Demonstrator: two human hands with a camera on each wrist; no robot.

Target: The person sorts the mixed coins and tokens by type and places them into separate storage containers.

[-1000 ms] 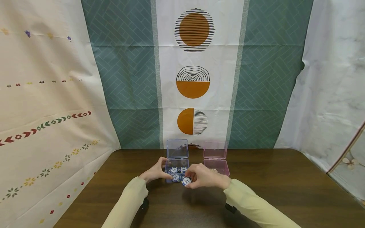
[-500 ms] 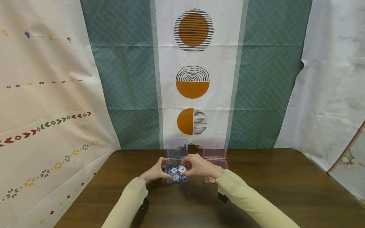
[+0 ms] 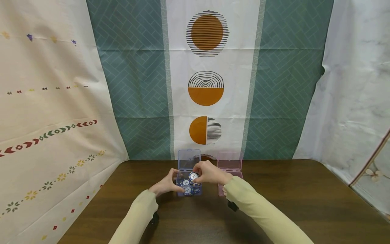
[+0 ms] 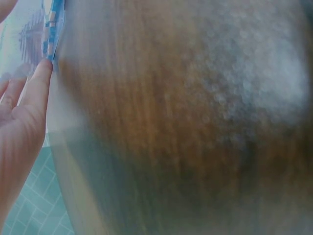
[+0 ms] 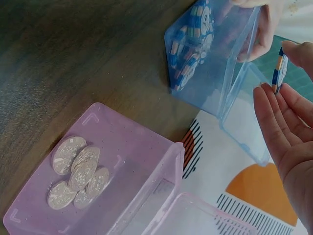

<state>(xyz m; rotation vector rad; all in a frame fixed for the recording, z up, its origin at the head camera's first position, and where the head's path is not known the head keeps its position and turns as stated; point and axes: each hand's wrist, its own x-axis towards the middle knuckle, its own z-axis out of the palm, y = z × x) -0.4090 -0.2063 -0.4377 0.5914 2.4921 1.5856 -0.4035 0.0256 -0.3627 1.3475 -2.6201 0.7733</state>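
My left hand (image 3: 165,183) grips the left side of a clear blue plastic box (image 5: 215,83), thumb near the front corner and fingers toward the back. In the left wrist view a fingertip meets the box's edge. Several blue-and-white poker chips (image 5: 199,20) lie inside. Over the box, my right hand (image 3: 210,172) pinches another poker chip (image 5: 279,72) between thumb and fingertips; its printed face shows in the head view. The blue lid (image 3: 189,159) stands open at the back.
Right of the blue box stands an open pink plastic box (image 5: 139,147) holding several coins (image 5: 83,170), partly hidden by my right arm in the head view. Both stand on a dark wooden table (image 3: 292,189) before a patterned cloth backdrop (image 3: 140,84).
My right hand has carried the poker chip back and left, from the blue box's front right corner to over its inside. The left hand has stayed in place on the box.
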